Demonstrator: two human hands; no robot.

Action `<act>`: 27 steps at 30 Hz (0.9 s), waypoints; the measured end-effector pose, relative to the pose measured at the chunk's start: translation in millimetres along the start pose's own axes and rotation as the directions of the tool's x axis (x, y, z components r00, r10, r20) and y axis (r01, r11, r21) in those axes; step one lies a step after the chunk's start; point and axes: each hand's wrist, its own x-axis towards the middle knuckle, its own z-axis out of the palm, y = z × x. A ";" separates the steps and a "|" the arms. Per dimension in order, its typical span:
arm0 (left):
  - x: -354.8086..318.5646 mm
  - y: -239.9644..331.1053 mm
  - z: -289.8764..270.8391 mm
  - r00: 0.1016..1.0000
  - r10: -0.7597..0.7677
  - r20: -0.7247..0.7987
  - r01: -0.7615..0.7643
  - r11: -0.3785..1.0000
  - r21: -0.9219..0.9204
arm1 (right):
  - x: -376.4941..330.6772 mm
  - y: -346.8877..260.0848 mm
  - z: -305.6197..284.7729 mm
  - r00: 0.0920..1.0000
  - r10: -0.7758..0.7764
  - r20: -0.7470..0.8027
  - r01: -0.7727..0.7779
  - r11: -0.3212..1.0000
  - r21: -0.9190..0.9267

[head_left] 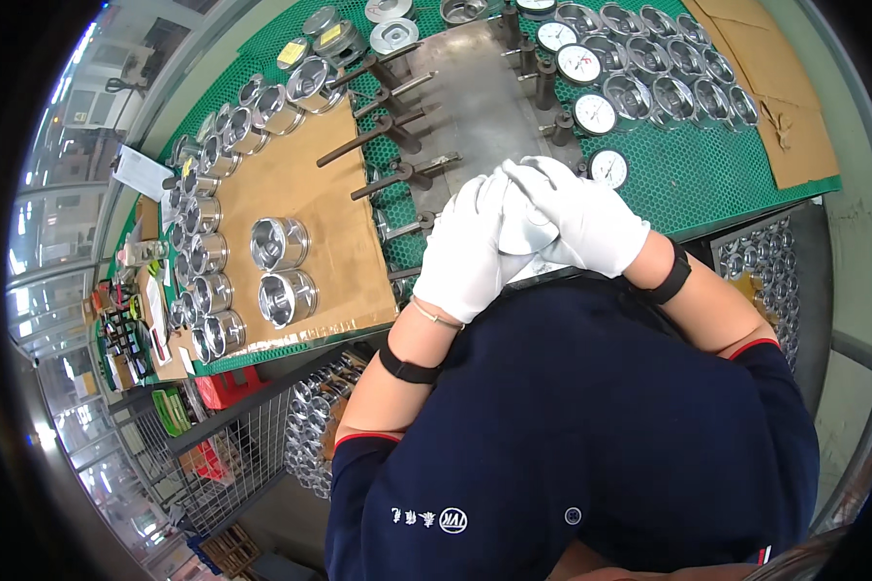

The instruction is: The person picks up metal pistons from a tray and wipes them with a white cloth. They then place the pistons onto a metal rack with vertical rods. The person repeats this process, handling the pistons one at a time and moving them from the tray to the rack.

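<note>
Now both white-gloved hands meet over the table's (707, 184) near edge: left hand (470, 252) and right hand (581, 218) wrap together around a round metal part, probably a piston (525, 232), mostly hidden between the palms. Beside them stand dial gauges (596, 114) on green matting; two loose pistons (281, 269) sit on cardboard, well left.

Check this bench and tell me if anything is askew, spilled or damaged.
Nothing stands out. Both gloved hands, left hand and right hand, cup a metal piston; two pistons stand upright on cardboard.
</note>
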 end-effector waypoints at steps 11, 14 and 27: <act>21.5 -9.2 12.2 0.999 -0.032 -0.036 0.027 0.990 -0.140 | -38.2 17.3 17.6 0.643 0.450 0.619 -0.744 0.176 0.645; 23.4 -17.0 15.6 0.998 -0.008 -0.055 -0.001 0.987 -0.161 | -38.0 17.3 16.1 0.657 0.445 0.609 -0.732 0.184 0.656; 23.5 -24.4 17.9 0.998 -0.059 0.011 0.060 0.968 -0.244 | -30.6 4.2 6.7 0.644 0.511 0.569 -0.746 0.251 0.617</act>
